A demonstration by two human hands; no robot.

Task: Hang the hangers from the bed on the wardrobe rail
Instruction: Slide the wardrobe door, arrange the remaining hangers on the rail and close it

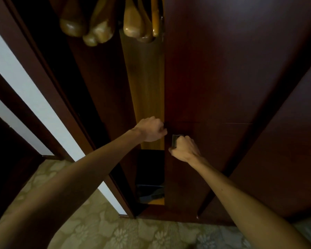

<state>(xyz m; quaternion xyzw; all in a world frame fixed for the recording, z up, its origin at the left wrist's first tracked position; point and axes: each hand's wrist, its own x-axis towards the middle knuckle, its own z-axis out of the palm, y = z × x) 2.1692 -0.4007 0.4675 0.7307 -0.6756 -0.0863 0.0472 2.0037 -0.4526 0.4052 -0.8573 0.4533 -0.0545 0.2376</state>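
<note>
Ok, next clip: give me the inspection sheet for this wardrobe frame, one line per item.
Surface: patterned floor covering below the wardrobe; no bed in view.
Job's things: wooden hangers hang at the top inside the wardrobe; rail itself not visible.
Clutter: dark items low inside the opening, too dim to identify.
Grippers: left hand closed at the edge of the wardrobe door; right hand closed on the metal handle.
Cables: nothing seen.
Surroundings: white wall at left.
</note>
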